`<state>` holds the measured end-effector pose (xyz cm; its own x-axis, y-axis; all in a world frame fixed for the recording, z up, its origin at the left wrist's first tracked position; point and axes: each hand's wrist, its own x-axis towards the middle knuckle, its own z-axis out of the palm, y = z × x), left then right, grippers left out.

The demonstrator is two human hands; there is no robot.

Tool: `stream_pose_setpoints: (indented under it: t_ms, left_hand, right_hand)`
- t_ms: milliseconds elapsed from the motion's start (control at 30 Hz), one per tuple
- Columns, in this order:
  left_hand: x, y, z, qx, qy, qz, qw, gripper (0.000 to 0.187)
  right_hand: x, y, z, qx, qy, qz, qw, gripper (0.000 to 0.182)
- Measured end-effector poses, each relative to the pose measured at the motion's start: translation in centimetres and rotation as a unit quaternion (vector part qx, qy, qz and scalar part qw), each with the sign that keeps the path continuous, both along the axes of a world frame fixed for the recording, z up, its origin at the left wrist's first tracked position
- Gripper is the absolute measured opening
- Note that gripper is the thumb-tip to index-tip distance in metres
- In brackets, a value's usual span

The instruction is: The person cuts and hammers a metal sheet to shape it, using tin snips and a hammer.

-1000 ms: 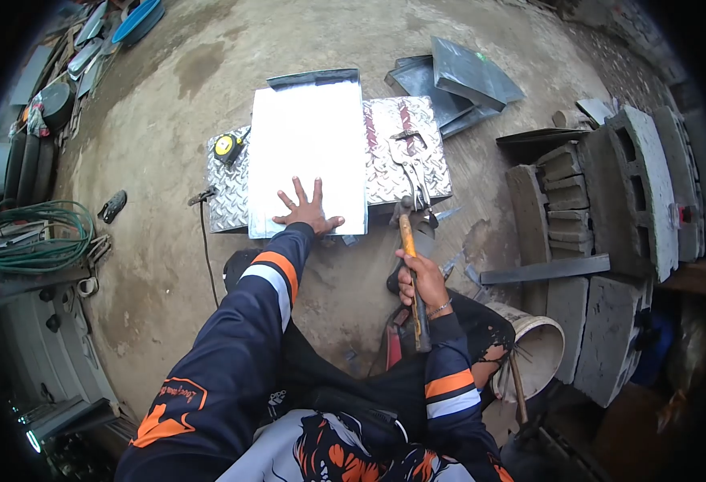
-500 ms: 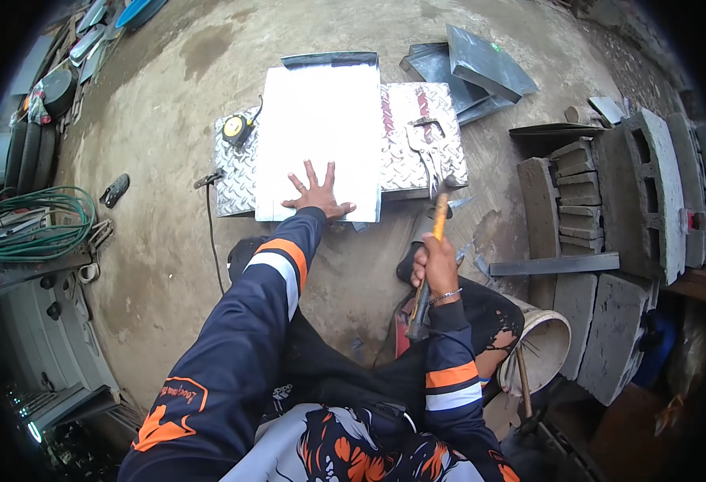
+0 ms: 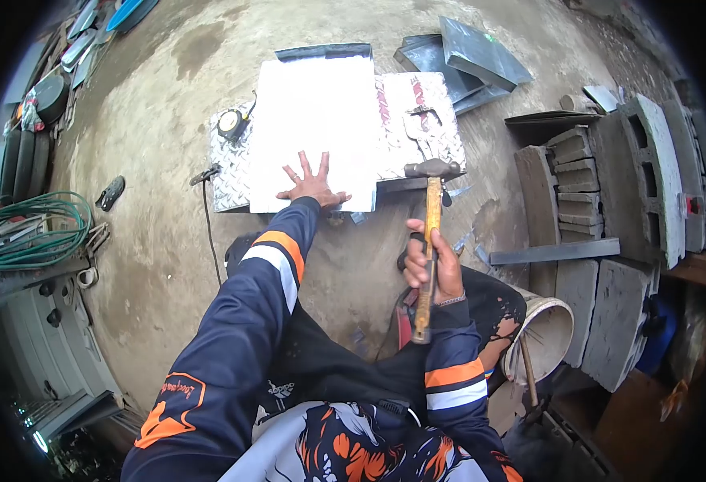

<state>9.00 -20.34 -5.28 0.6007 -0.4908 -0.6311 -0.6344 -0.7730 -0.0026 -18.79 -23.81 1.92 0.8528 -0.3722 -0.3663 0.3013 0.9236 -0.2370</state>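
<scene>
My left hand (image 3: pixel 313 183) lies with fingers spread on the near edge of a bright metal sheet (image 3: pixel 317 112). The sheet has a raised flange along its far edge and rests on a diamond-plate block (image 3: pixel 228 181). In my right hand (image 3: pixel 441 265) is a hammer (image 3: pixel 433 205), held by its yellow handle with the head pointing away from me. A tape measure (image 3: pixel 231 124) sits on the plate left of the sheet. Right of the sheet are locking pliers (image 3: pixel 423 120), partly hidden behind the hammer head.
Folded metal pieces (image 3: pixel 481 56) lie beyond the plate at the right. Concrete blocks (image 3: pixel 650 177) and a white bucket (image 3: pixel 550 333) stand on my right, with a metal bar (image 3: pixel 558 251) nearby. A coiled green hose (image 3: pixel 35 233) is at the left.
The hammer has turned in my right hand, so its head now shows side-on, and my fingers have loosened around the handle. My left hand stays on the sheet. The whole view has shifted slightly.
</scene>
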Motion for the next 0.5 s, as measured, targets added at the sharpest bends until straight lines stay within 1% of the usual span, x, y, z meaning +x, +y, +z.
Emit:
stream_pose_setpoints:
  t_ms: [33,67,100,133,200,233,267,333,367,400,467,500]
  left_hand:
    - [0.1,-0.1,0.0,-0.007,-0.004,0.002,1.000,0.116]
    - [0.1,0.0,0.2,-0.008,-0.004,-0.001,1.000,0.116]
    - [0.1,0.0,0.4,-0.006,0.000,0.000,1.000,0.115]
    - [0.0,-0.1,0.5,-0.004,0.004,0.002,1.000,0.115]
    - [0.0,-0.2,0.5,-0.004,0.000,0.004,1.000,0.115]
    - [0.0,-0.2,0.3,-0.001,-0.001,0.006,1.000,0.115]
    - [0.2,-0.4,0.4,0.000,-0.003,0.006,1.000,0.115]
    - [0.1,0.0,0.2,-0.015,0.000,0.002,1.000,0.115]
    - [0.0,0.0,0.1,-0.012,-0.001,0.001,1.000,0.115]
    - [0.0,-0.2,0.1,-0.010,-0.004,0.003,1.000,0.115]
    - [-0.1,-0.2,0.1,-0.007,-0.007,0.007,1.000,0.115]
    - [-0.1,-0.1,0.2,-0.015,-0.008,0.008,1.000,0.114]
  right_hand:
    - [0.9,0.9,1.1,-0.033,0.113,-0.021,0.993,0.037]
    - [1.3,1.5,2.0,-0.064,0.226,-0.042,0.971,0.042]
    - [1.0,2.0,0.5,-0.120,0.243,-0.040,0.962,0.038]
    - [0.3,2.1,-0.8,-0.121,0.243,-0.041,0.962,0.038]
    - [-0.3,1.7,-1.4,-0.052,0.284,0.004,0.957,0.033]
    - [-0.5,1.7,-1.7,-0.075,0.304,0.004,0.950,0.029]
    - [-0.2,1.5,-1.7,-0.073,0.302,0.004,0.950,0.029]
    - [0.5,1.3,-1.8,-0.063,0.325,-0.131,0.934,0.027]
    - [1.2,1.1,-1.5,-0.040,0.309,-0.193,0.930,0.024]
    - [2.2,1.2,-2.1,-0.039,0.309,-0.194,0.930,0.024]
    - [4.3,2.3,-3.8,-0.077,0.402,-0.230,0.883,0.022]
    - [4.7,3.3,-4.2,-0.110,0.409,-0.145,0.894,0.019]
